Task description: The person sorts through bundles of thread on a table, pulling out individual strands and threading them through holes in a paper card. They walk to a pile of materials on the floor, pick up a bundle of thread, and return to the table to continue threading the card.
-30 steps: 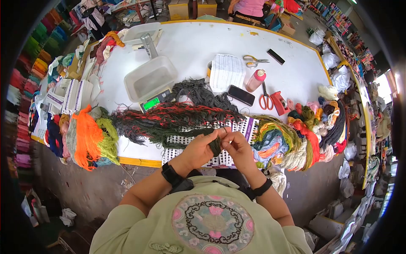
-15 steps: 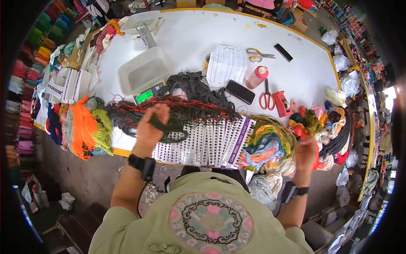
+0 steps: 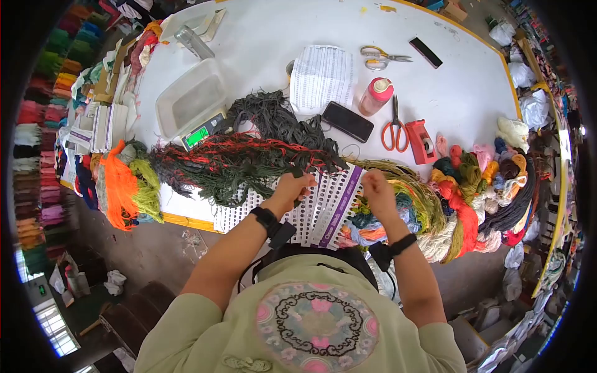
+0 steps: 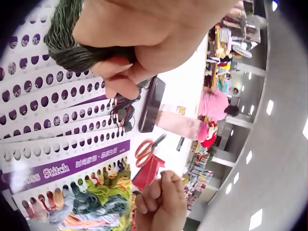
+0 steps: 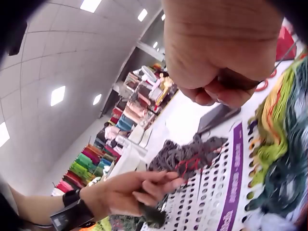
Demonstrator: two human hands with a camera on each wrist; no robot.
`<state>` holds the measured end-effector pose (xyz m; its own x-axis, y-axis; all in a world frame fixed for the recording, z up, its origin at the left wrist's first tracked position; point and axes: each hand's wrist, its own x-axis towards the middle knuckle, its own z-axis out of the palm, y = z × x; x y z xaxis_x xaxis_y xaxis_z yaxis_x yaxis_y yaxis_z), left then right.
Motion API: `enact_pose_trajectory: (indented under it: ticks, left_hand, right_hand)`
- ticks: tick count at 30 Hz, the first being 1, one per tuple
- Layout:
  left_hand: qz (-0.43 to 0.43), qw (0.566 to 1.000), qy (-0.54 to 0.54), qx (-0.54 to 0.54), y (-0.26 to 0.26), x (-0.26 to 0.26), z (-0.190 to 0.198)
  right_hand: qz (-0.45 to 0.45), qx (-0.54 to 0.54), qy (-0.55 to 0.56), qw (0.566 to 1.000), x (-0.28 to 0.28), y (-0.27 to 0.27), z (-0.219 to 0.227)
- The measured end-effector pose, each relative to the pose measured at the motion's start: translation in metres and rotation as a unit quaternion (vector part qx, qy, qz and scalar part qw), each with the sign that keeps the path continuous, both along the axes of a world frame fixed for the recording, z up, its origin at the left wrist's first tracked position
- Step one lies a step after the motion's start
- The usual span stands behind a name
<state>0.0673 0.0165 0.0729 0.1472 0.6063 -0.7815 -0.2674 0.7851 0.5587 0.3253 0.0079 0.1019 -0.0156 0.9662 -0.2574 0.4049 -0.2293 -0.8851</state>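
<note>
My left hand [image 3: 291, 191] grips a dark green skein of thread [image 4: 67, 53], which hangs in a loop below the fingers in the left wrist view. Under it lie overlapping white punched thread cards [image 3: 308, 214] with purple bands, the front one printed "Stitch". To the right, my right hand [image 3: 378, 196] hovers at the card edge with curled fingers, and a thin dark thread [image 5: 284, 58] runs out from the fingertips. More dark green thread [image 3: 233, 186] spreads left of my left hand. A red-and-black thread bundle [image 3: 249, 149] stretches behind it.
Colourful skeins [image 3: 429, 211] are heaped at the right, orange and lime ones [image 3: 121, 183] at the left. Behind lie a phone [image 3: 347, 121], pink-capped bottle [image 3: 375, 96], red-handled scissors [image 3: 395, 133], red tape dispenser [image 3: 421, 142], scale [image 3: 198, 137] and plastic bin [image 3: 189, 99].
Both hands worked together at the dark green skein, then swung apart, left hand leftward with it and right hand over the heaped skeins. Now they are back near each other above the cards.
</note>
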Motion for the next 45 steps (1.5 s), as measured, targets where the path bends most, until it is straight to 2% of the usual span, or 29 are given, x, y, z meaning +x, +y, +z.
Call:
enact_pose_trajectory:
  ticks: [1,2,3,5,7,9,11,13,16,19,25,29,31,34,35,37,38,40,44,45]
  left_hand:
    - [-0.034,0.998,0.056,0.013,0.001,0.006,-0.007]
    - [-0.067,0.991,0.11,0.026,0.003,0.012,-0.011]
    - [-0.068,0.991,0.113,0.023,0.004,0.016,-0.013]
    - [-0.124,0.971,0.199,0.044,0.006,0.023,-0.016]
    - [-0.113,0.974,0.19,0.042,0.004,0.029,-0.018]
    - [-0.116,0.969,0.201,0.084,0.004,0.032,-0.021]
    - [-0.105,0.969,0.204,0.087,0.001,0.035,-0.017]
    - [-0.075,0.982,0.148,0.096,0.001,0.038,-0.008]
    - [-0.07,0.993,0.088,0.04,0.004,0.035,-0.009]
    - [-0.08,0.995,0.03,0.048,0.008,0.029,-0.017]
    - [-0.094,0.994,-0.012,0.06,0.013,0.028,-0.016]
    - [-0.134,0.987,0.014,0.09,0.017,0.029,-0.021]
    - [-0.18,0.976,0.073,0.099,0.02,0.03,-0.023]
    - [-0.212,0.962,0.101,0.141,0.022,0.03,-0.011]
    - [-0.212,0.962,0.101,0.141,0.022,0.03,-0.009]
    - [-0.155,0.94,0.245,0.182,0.022,0.029,-0.005]
    - [-0.155,0.939,0.246,0.182,0.021,0.025,-0.01]
    - [-0.006,0.987,0.077,0.143,0.019,0.015,-0.023]
    - [0.001,0.993,0.051,0.111,0.024,0.015,-0.006]
    - [-0.063,0.985,0.124,0.106,0.023,0.016,-0.007]
  right_hand:
    - [-0.001,-0.003,0.004,1.0,-0.009,0.001,-0.01]
    - [0.035,0.011,-0.018,0.999,-0.017,0.003,-0.018]
    - [0.072,0.025,-0.041,0.996,-0.023,0.005,-0.025]
    - [0.08,0.007,-0.02,0.997,-0.034,0.008,-0.036]
    - [0.088,-0.009,0.002,0.996,-0.039,0.012,-0.045]
    - [0.128,-0.05,-0.044,0.989,-0.043,0.017,-0.053]
    - [0.141,-0.042,-0.029,0.989,-0.045,0.019,-0.056]
    - [0.166,0.011,-0.025,0.986,-0.045,0.021,-0.054]
    - [0.18,-0.009,-0.028,0.983,-0.046,0.025,-0.052]
    - [0.183,0.003,-0.03,0.983,-0.047,0.028,-0.05]
    - [0.22,-0.024,-0.014,0.975,-0.042,0.035,-0.044]
    - [0.211,-0.026,0.002,0.977,-0.042,0.035,-0.048]
    - [0.193,-0.038,-0.001,0.98,-0.044,0.035,-0.048]
    - [0.19,-0.068,-0.027,0.979,-0.046,0.033,-0.049]
    - [0.19,-0.067,-0.028,0.979,-0.047,0.032,-0.052]
    - [0.166,-0.074,-0.017,0.983,-0.048,0.03,-0.057]
    - [0.166,-0.073,-0.017,0.983,-0.048,0.029,-0.06]
    - [0.164,-0.08,-0.025,0.983,-0.046,0.026,-0.067]
    - [0.157,-0.07,0.001,0.985,-0.046,0.025,-0.069]
    - [0.153,-0.075,0.014,0.985,-0.046,0.026,-0.072]
